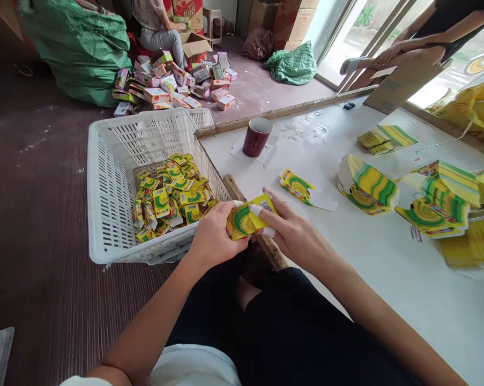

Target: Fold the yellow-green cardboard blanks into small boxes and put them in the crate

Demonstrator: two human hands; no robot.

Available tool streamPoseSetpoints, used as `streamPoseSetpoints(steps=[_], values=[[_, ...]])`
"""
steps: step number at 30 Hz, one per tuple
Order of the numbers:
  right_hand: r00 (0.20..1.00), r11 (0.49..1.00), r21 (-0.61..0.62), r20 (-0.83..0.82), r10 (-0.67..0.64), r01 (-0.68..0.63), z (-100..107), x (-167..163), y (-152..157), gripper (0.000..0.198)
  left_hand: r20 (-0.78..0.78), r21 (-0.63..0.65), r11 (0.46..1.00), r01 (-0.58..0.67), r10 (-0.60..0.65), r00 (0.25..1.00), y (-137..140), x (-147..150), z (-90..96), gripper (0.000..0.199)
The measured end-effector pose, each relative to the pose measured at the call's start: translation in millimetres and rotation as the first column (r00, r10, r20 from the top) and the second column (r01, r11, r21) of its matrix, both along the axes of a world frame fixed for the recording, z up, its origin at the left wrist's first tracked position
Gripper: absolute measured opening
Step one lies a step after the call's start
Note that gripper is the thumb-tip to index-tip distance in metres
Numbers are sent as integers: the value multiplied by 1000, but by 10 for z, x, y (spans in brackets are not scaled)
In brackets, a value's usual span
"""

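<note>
Between my two hands is a small yellow and green carton, held above the table's wooden edge. My left hand grips its left end, thumb below and fingers behind. My right hand closes on its right end near the barcode, with white covers on some fingertips. Left of my hands, a white plastic crate contains many similar small cartons. A flat unfolded carton lies on the white table just beyond my right hand.
A maroon mug stands near the table's far left edge. Stacks of flat cartons spread over the right side. Beyond the crate, many boxes lie heaped beside a green sack. Two other people sit in the background.
</note>
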State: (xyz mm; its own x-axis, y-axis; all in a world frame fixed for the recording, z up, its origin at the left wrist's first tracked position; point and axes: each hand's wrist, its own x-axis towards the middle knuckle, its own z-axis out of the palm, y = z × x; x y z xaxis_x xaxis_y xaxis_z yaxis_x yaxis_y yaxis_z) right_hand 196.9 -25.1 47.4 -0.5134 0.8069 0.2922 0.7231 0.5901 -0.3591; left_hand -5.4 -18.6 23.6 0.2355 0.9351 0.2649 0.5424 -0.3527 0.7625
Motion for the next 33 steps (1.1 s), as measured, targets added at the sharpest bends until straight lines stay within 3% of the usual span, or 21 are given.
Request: streamPoseSetpoints(steps=[5,11,13,15,17,18,19,21,22,23,25,29,33], values=[[994,995,-42,-63,85,-88,60,130,29,23,16,-68,995,78,-77,997,23,-68,57,52],[964,997,-68,-261,-60,44,-81,7,-2,10,-66,-15,998,61,-62,996,11,-55,73,48],[937,992,-122,-340,-83,43,-136,-52,10,24,-42,-36,998,58,-60,997,2,-40,63,46],[879,972,-232,-469,-90,-24,-195,-29,71,52,6,-68,996,57,-56,998,13,-42,26,46],[813,941,-334,-560,-160,-45,-277,120,193,73,30,-42,999,-26,27,999,59,-85,-45,47],[799,931,-365,-555,-229,14,-330,241,273,74,25,6,992,-126,126,992,96,-128,-92,52],[801,915,-373,-494,-338,156,-390,385,359,69,15,65,966,-251,250,968,139,-184,-143,59],[772,814,-282,-271,-575,507,-527,692,530,58,2,172,859,-483,490,872,228,-314,-248,77],[737,758,-194,-180,-652,623,-597,831,606,51,-2,198,819,-539,550,835,264,-374,-296,83],[719,737,-168,-163,-676,655,-666,947,671,47,-8,210,802,-560,574,819,288,-423,-338,87],[717,734,-130,-156,-679,666,-788,1093,765,31,-16,205,826,-525,540,842,298,-464,-400,82],[748,783,-92,-245,-617,615,-928,1157,843,8,4,129,911,-392,395,919,214,-357,-429,67],[737,809,-67,-374,-563,584,-914,1158,835,14,75,-8,958,-288,287,955,130,-222,-365,52]])
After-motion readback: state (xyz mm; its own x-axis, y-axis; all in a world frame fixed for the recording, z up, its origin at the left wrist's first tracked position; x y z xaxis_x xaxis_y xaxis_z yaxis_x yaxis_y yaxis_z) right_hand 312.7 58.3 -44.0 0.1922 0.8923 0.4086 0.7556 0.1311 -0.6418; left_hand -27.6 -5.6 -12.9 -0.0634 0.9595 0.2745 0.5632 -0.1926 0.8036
